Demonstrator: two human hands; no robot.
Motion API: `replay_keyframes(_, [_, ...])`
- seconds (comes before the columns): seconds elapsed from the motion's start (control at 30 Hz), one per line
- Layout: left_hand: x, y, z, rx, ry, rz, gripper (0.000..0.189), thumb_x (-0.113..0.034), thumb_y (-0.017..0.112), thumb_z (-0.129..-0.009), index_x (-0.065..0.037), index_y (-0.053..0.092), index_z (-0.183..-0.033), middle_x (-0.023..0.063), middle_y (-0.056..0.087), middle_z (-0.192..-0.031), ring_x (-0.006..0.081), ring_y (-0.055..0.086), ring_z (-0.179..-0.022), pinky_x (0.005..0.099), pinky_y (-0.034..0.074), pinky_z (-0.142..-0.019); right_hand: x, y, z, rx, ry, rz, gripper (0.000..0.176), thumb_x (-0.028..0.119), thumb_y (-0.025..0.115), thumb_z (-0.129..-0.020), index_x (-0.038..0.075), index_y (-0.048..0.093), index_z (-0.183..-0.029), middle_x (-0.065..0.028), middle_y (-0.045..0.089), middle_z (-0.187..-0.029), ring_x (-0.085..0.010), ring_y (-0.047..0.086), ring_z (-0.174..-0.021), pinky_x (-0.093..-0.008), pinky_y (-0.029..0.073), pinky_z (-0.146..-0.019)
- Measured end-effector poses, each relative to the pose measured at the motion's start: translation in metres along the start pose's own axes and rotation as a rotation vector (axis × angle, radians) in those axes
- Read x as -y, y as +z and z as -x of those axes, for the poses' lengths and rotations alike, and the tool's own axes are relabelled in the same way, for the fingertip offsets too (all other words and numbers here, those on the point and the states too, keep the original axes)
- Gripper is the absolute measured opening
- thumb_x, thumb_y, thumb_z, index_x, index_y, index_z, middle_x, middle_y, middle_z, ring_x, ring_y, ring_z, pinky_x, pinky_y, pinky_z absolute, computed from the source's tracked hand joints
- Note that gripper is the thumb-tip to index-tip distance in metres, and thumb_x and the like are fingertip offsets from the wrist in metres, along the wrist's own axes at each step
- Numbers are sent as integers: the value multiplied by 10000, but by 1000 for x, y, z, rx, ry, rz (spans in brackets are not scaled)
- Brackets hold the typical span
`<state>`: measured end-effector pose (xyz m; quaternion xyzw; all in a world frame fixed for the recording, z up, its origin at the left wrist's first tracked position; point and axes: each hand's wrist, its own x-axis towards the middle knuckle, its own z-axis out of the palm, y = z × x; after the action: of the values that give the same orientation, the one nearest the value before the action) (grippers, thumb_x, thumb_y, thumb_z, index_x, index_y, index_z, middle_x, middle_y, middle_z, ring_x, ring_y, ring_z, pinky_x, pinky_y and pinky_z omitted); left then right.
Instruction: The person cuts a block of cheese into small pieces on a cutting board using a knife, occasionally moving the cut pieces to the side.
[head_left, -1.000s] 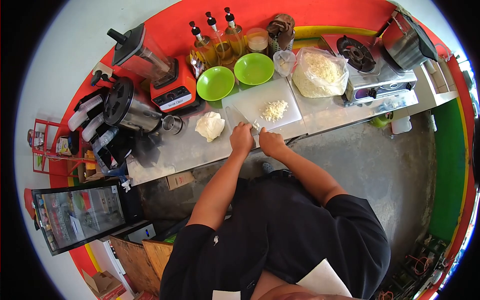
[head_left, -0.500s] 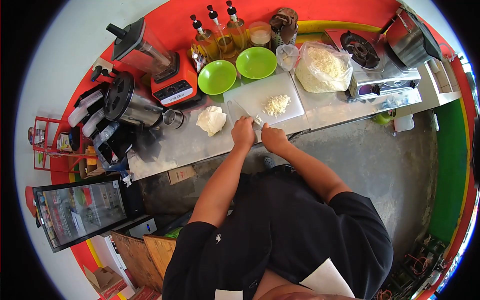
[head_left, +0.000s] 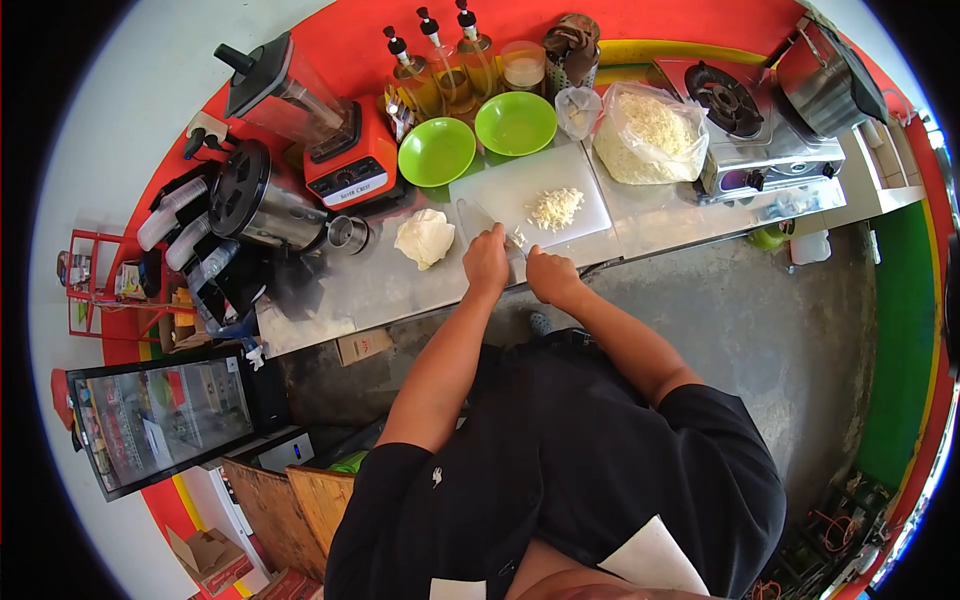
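On the white cutting board (head_left: 512, 188) lies a knife (head_left: 474, 214), its wide blade pointing to the upper left. My right hand (head_left: 553, 275) is closed in a fist around the handle end, at the board's front edge. My left hand (head_left: 487, 264) is closed beside the blade, fingertips down; what they press or hold is hidden. Small pale bits lie between the two hands. A heap of finely chopped cabbage (head_left: 557, 209) sits on the right half of the board. Left of the board, a pale chunk of cabbage (head_left: 424, 239) rests on the steel counter (head_left: 375, 290).
Behind the board stand two green bowls (head_left: 437, 153), pump bottles (head_left: 415, 83) and a plastic bag of shredded cabbage (head_left: 650, 135). A red blender (head_left: 350, 165) and a steel cup (head_left: 348, 235) are to the left. The gas stove (head_left: 770, 160) stands at right.
The hands stay at the board's front edge, with the knife blade turned slightly so more of its flat side shows. The view has shifted a little; the other items stay put.
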<state>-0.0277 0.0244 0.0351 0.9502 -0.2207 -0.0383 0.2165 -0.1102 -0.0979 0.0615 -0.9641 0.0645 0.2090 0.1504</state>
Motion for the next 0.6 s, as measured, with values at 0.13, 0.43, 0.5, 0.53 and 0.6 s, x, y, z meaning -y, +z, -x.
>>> replay_keyframes(0.13, [-3,-1,0,4,-16,7,51,-72,565,-874,-78,583,-921,140,683,-851,363,680,-870,496,518,-694,0,-6,3,-9,3,-6,283,68,670,-851,-51,521,-1060,-247,724,-956,-365,738,-930,-421,594,-783])
replay_keyframes(0.43, [3,3,1,-16,-35,86,35,-107,608,-863,-76,622,-864,154,667,-857,395,652,-868,512,493,-699,-2,-3,-1,-9,15,-49,263,75,644,-866,-47,520,-1063,-248,723,-963,-363,737,-926,-426,590,-795])
replay_keyframes(0.5, [1,3,4,-29,-22,60,58,-107,602,-873,-79,652,-876,141,669,-870,375,656,-881,501,508,-715,2,-12,0,-5,5,-18,259,81,642,-869,-46,520,-1061,-248,723,-963,-364,738,-924,-424,590,-798])
replay_keyframes(0.53, [0,2,5,-37,-10,35,89,-107,597,-883,-82,682,-888,128,671,-883,356,661,-894,489,523,-731,4,-14,1,-6,9,-20,263,81,645,-869,-46,517,-1061,-247,723,-960,-363,738,-921,-423,591,-793])
replay_keyframes(0.6, [1,3,7,-48,5,36,100,-116,602,-888,-86,697,-897,126,672,-892,355,660,-902,489,526,-738,6,-11,5,-5,16,-22,267,81,648,-870,-46,513,-1062,-247,723,-957,-362,739,-918,-423,592,-788])
